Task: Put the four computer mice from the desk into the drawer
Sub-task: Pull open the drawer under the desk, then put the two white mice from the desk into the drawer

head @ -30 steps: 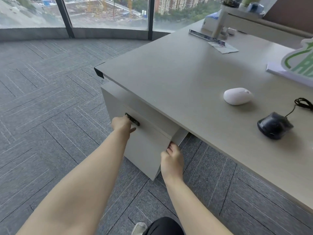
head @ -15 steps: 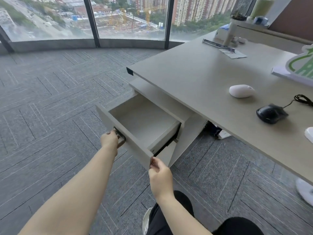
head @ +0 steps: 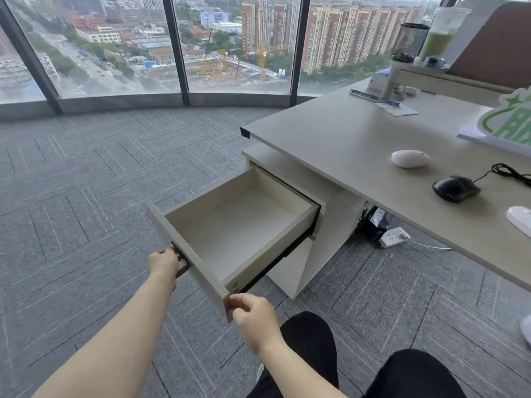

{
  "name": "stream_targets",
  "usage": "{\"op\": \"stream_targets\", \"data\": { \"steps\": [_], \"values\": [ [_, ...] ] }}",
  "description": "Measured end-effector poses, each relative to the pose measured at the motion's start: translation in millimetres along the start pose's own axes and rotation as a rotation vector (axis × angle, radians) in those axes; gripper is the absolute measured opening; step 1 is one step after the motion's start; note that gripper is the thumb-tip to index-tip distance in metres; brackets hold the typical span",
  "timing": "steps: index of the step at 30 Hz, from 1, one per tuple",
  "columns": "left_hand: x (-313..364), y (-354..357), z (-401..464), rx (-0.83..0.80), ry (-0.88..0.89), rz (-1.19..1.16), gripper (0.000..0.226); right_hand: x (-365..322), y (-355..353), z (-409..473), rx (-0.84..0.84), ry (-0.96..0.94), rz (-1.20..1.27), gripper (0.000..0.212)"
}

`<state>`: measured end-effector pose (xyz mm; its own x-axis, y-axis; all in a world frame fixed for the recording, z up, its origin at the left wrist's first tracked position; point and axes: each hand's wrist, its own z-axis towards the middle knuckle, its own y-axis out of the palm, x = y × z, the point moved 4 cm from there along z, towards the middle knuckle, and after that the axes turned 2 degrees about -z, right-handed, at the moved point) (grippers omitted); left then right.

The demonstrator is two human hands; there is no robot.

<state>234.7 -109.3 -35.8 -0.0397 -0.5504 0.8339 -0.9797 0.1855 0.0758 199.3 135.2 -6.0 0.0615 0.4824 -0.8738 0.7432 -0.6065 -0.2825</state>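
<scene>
The pale drawer [head: 178, 237] under the desk's left end stands pulled far out, and its inside holds nothing. My left hand [head: 164, 264] grips the dark handle on the drawer front. My right hand [head: 253, 317] pinches the front panel's near corner. On the beige desk [head: 344, 145] lie a white mouse [head: 410, 158], a black wired mouse [head: 455, 188] and a second white mouse [head: 520, 218], cut off by the right edge. All three lie well to the right of my hands. A fourth mouse is not in view.
A green-and-white sign [head: 505, 124] rests at the desk's back right. A ruler [head: 373, 97], papers and a shelf with a mesh pen cup [head: 409, 41] stand at the far end. A power strip [head: 394, 237] lies on the carpet under the desk. My knees fill the bottom right.
The drawer was shut a second ago; both hands have drawn it out toward me, further than half a second ago. The view has tilted up, showing the windows.
</scene>
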Motion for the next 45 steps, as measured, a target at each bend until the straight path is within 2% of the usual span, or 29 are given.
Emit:
{"op": "stream_targets", "data": {
  "steps": [3,5,7,9,11,13,18,20,21,24,28,32,34,39,42,45],
  "values": [
    [1,-9,-3,-0.004,0.016,0.049,0.02,-1,3,-4,-0.02,-0.009,-0.008,0.035],
    [5,-13,-7,0.069,0.064,0.185,0.02,-4,1,-5,-0.034,-0.027,0.004,0.037],
    [22,-10,-22,0.182,0.21,0.373,0.032,-14,-13,-7,-0.011,-0.059,0.041,0.039],
    [47,9,-47,0.177,0.46,0.432,0.043,-32,-44,-9,0.083,-0.136,0.065,0.038],
    [74,45,-85,0.086,0.684,0.4,0.043,-50,-93,-9,0.241,-0.243,0.102,0.033],
    [92,92,-126,-0.074,0.801,0.398,0.037,-65,-155,-13,0.435,-0.336,0.129,0.031],
    [79,235,-219,-0.587,0.893,0.472,0.022,-72,-318,-44,0.968,-0.376,-0.005,0.031],
    [59,291,-248,-0.715,0.919,0.586,0.027,-61,-374,-56,1.124,-0.324,-0.158,0.035],
    [49,317,-260,-0.76,0.945,0.651,0.033,-54,-397,-59,1.151,-0.274,-0.234,0.036],
    [27,384,-282,-0.831,1.001,0.793,0.045,-36,-444,-56,1.141,-0.11,-0.437,0.042],
    [7,454,-279,-0.806,1.029,1.018,0.057,-15,-481,-40,1.048,0.143,-0.761,0.058],
    [-9,499,-263,-0.784,1.065,1.259,0.065,6,-503,-33,0.927,0.323,-0.786,0.062],
    [-14,513,-259,-0.766,1.118,1.285,0.064,12,-507,-32,0.935,0.307,-0.805,0.061],
    [-15,518,-262,-0.688,1.209,1.131,0.045,17,-512,-31,0.997,0.242,-0.82,0.055],
    [-7,502,-266,-0.692,1.134,0.997,0.043,10,-509,-35,1.068,0.15,-0.737,0.052],
    [18,470,-265,-0.639,1.05,0.802,0.05,-21,-488,-39,1.129,-0.059,-0.623,0.048]
  ]
}}
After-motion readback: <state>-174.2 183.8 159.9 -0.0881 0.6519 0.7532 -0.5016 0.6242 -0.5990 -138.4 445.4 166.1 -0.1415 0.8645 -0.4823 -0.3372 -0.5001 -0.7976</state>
